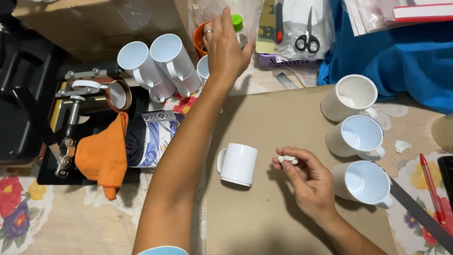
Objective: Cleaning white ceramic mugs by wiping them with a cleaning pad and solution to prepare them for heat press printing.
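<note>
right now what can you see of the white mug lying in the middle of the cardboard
The white mug is plain, glossy and ceramic-looking. It lies on its side on the brown cardboard sheet, its loop handle at the left and its base toward the camera. Nothing touches it; the right hand, pinching a small white wad, hovers just beside it.

White mugs (237, 164) sit on a plain brown cardboard sheet (283, 123). At left, an orange cloth (104, 153) lies on a black press (28, 94). The tablecloth (19, 208) is cream with red, blue and yellow flowers. Far right, blue fabric (401, 56); black-handled scissors (307, 35); a red pen (432, 186).
</note>
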